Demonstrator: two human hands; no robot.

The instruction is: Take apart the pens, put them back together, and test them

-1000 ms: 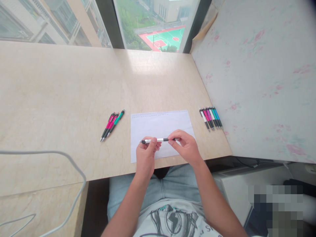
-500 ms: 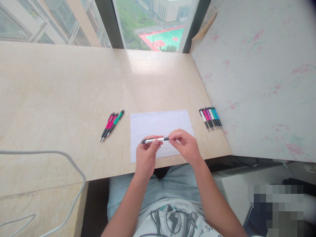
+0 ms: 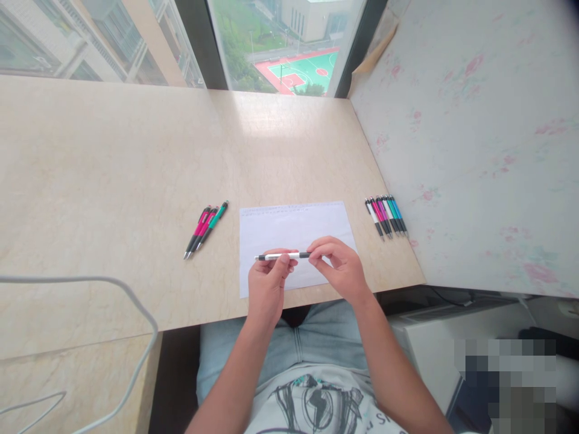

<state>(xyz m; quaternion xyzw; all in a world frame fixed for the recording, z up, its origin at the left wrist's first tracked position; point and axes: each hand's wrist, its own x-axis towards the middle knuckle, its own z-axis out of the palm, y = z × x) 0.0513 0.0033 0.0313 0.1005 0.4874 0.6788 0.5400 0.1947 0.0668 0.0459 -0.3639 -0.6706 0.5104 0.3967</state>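
Note:
A white pen (image 3: 274,257) with black ends lies level between my two hands, above a sheet of paper (image 3: 289,226). My left hand (image 3: 268,283) is closed on its barrel, thumb on the near side and fingers behind. At the other end, the fingertips of my right hand (image 3: 340,268) pinch the black grip, hiding the tip. Small marks run along the paper's top edge; they are too small to read.
Left of the paper lie two pink pens and a green pen (image 3: 213,224). To the right, a row of several coloured pens (image 3: 386,216) lies near the floral wall (image 3: 479,150). A grey cable (image 3: 131,295) loops over the stone counter (image 3: 113,181) at left.
The pen has turned slightly about its length in my fingers, so its dark clip shows less. Both hands stay in nearly the same place.

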